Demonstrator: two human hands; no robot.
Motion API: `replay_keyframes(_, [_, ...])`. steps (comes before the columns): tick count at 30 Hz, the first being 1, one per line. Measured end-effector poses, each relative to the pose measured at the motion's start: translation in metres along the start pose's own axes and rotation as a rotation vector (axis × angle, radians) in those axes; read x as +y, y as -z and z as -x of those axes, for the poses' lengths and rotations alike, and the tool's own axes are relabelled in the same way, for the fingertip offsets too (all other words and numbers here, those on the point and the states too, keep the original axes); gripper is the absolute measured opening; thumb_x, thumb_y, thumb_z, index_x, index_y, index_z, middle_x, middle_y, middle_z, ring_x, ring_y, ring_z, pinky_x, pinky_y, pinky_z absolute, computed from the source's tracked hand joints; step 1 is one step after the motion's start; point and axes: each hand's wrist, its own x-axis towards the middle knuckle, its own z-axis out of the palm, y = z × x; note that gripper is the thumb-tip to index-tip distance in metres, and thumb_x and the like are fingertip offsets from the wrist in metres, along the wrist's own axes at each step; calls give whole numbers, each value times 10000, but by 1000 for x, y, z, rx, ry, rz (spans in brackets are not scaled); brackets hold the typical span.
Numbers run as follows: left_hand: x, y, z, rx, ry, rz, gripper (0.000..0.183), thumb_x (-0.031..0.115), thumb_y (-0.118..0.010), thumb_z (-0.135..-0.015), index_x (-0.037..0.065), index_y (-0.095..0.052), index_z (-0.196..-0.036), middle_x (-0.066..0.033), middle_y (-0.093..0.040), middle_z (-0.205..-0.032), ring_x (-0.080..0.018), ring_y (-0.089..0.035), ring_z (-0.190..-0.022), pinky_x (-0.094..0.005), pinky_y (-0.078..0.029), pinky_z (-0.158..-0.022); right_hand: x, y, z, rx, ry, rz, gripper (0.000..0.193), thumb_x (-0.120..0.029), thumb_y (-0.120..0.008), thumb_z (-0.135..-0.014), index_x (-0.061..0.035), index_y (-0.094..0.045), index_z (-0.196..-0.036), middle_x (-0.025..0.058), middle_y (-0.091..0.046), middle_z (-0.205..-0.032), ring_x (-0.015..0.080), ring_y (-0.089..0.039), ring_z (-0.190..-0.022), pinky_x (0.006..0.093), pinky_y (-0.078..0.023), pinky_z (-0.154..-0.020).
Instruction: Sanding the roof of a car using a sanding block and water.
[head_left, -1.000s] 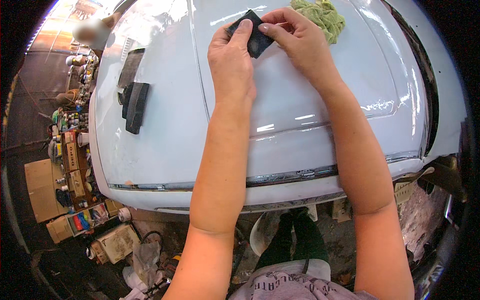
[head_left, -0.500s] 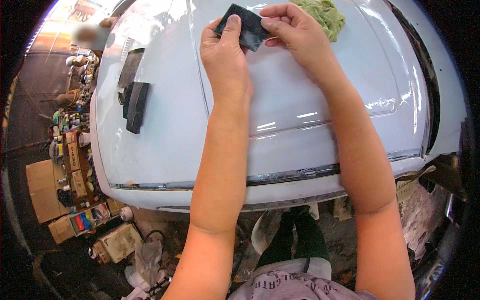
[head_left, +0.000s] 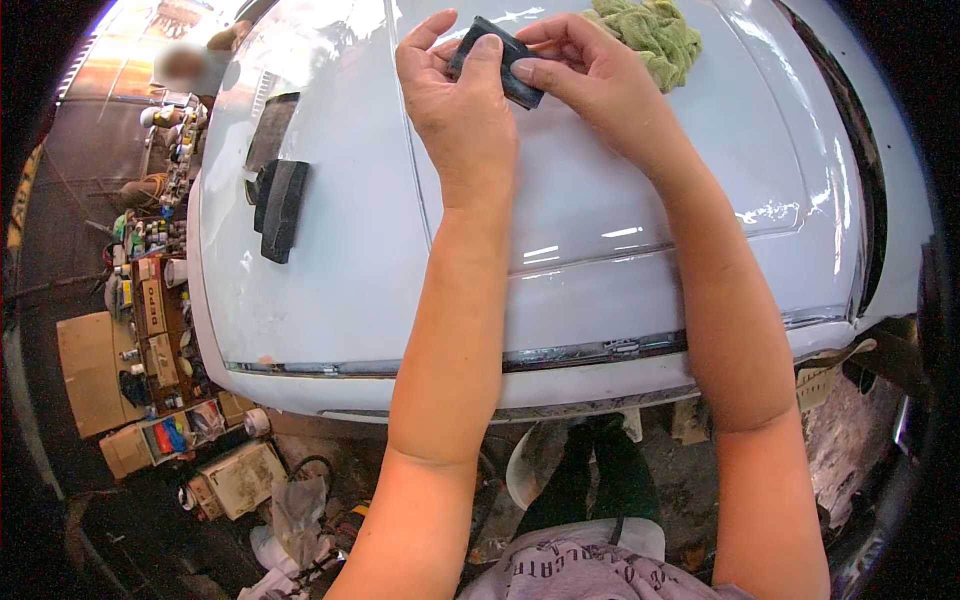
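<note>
Black pad (head_left: 516, 88), pinched between thumb and fingers by my left hand (head_left: 458, 110) and my right hand (head_left: 592, 78) over white bodywork (head_left: 580, 200), near green cloth (head_left: 655, 45).

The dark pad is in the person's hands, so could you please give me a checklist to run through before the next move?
1. Dark pad held by the left hand: ok, the thumb lies across it.
2. Right hand on the pad: ok, thumb and fingers are at its right side.
3. Pad's underside clean: cannot tell, it is turned away.
4. Green cloth within reach: seems ok, it lies bunched on the white car panel, just beyond the right hand.
5. Dark block clear of the hands: ok, it lies on the panel, well to their left.
</note>
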Motion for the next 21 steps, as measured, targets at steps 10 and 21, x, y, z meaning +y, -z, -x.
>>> replay_keyframes(10, [-4, -1, 0, 11, -50, -47, 368, -14, -635, -939, -23, -506, -1284, -63, -622, -981, -95, -605, -841, -225, -521, -738, 9, 3, -2, -34, 44, -18, 290, -178, -667, -978, 10, -625, -1194, 27, -671, -1041, 82, -605, -936, 242, -486, -827])
replay_keyframes(21, [-8, -3, 5, -147, 194, 163, 212, 192, -653, -972, 0, -583, -1032, -31, -617, -909, -99, -571, -804, -266, -480, -683, 6, 2, -1, 49, -15, 84, 279, -258, -629, -1002, -10, -652, -1127, 10, -679, -997, 72, -621, -904, 249, -513, -790])
